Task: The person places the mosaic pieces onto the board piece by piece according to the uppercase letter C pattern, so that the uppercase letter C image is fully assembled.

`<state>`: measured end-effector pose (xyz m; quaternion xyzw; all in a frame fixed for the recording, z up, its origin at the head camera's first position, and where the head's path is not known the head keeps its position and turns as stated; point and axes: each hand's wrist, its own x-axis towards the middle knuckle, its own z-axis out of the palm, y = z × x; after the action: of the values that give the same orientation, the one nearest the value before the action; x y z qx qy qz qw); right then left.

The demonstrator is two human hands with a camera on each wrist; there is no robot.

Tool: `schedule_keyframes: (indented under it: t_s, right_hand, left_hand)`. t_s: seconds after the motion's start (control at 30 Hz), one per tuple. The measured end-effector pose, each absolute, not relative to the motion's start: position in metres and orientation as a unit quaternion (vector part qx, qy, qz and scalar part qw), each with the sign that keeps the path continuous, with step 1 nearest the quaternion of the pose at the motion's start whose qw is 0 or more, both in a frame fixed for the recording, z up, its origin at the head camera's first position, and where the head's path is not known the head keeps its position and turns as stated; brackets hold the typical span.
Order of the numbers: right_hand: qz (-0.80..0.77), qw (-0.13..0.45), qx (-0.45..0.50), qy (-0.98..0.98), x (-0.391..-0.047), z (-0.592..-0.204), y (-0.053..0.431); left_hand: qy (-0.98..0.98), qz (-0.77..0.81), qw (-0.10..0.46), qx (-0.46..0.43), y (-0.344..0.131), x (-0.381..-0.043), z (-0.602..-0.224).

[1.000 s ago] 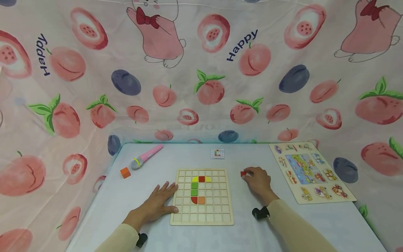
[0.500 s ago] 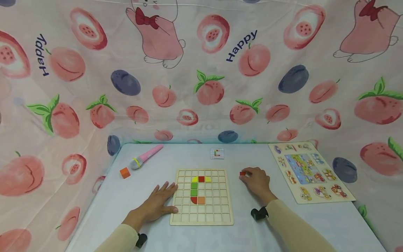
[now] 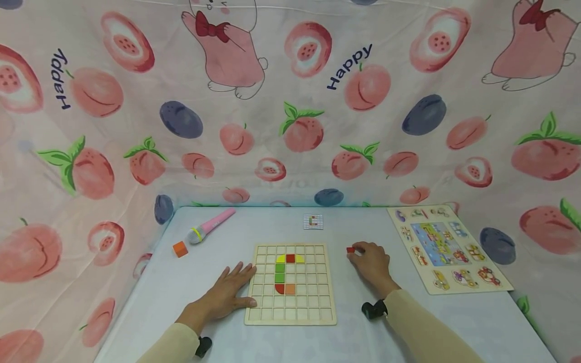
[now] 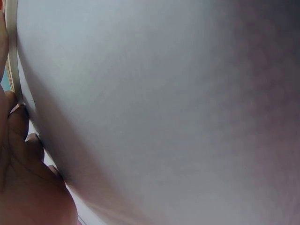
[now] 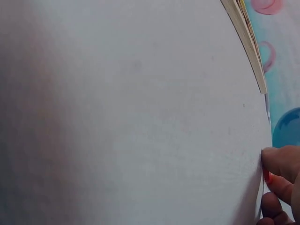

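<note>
In the head view a wooden grid board (image 3: 313, 312) lies on the table, with yellow, red, green and orange tiles in some squares, forming a C shape. My left hand (image 3: 224, 292) lies flat with fingers spread, its fingertips and thumb touching the board's left edge. To the right of the board, my right hand (image 3: 373, 262) pinches a small red tile (image 3: 350, 250) between thumb and fingers at the table top. A bit of that red tile (image 5: 267, 176) also shows between the fingers in the right wrist view. Behind the board lies a small card (image 3: 313, 222) with a similar coloured pattern.
A pink toy microphone (image 3: 212, 225) and an orange cube (image 3: 180, 249) lie at the back left of the table. At the right, a picture puzzle board (image 3: 408, 247) lies at an angle. A fruit-patterned cloth (image 3: 272, 116) hangs behind the table.
Both hands stay in nearly the same places. The right hand and its red tile shift only very slightly; the tiles on the board look the same.
</note>
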<state>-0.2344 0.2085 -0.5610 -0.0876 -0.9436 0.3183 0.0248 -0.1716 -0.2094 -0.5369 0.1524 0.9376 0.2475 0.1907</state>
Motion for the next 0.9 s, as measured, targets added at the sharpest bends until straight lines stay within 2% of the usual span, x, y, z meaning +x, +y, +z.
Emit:
schedule_keyframes:
  t_s: [0.5,0.9]
  right_hand:
    - [0.399,0.081,-0.081,-0.91,-0.23,-0.559,0.214]
    - [0.503,0.057,-0.089,-0.858,-0.208,-0.548,0.182]
  left_hand:
    - [0.937,0.248,0.187,0.161,-0.21,-0.172,-0.541]
    - [0.937,0.25,0.185,0.156,-0.21,-0.171,-0.538]
